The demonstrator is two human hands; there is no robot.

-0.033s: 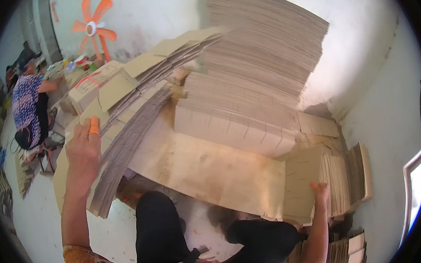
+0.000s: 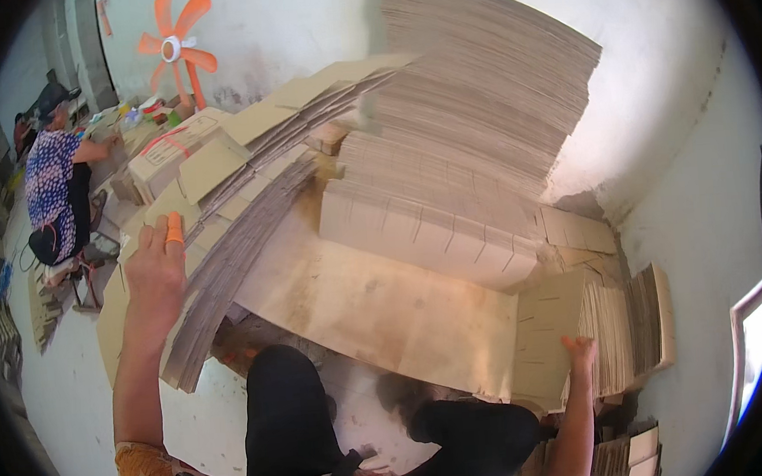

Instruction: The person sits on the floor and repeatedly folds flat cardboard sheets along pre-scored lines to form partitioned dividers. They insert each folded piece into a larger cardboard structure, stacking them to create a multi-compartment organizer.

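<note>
My left hand [image 2: 155, 274] lies on the near end of a long, fanned stack of cardboard sheets [image 2: 245, 231]. Its fingers are stretched out, and one wears an orange finger cover [image 2: 174, 228]. On the right, my right hand [image 2: 583, 352] has its fingers curled at the edge of a slotted cardboard piece [image 2: 546, 337], which stands upright at the front of a row of similar pieces [image 2: 606, 329]. That hand also shows some orange at a fingertip. Between my hands is a bare, light-brown work board [image 2: 385, 303]. Its far side holds a row of slotted cardboard pieces [image 2: 425, 238].
A tall pile of flat cardboard [image 2: 484, 75] rises against the back wall. Beyond the left stack stand a carton [image 2: 179, 146] and an orange fan [image 2: 174, 48]. Another person [image 2: 56, 171] sits working at far left. More cardboard pieces [image 2: 626, 459] lie low at right.
</note>
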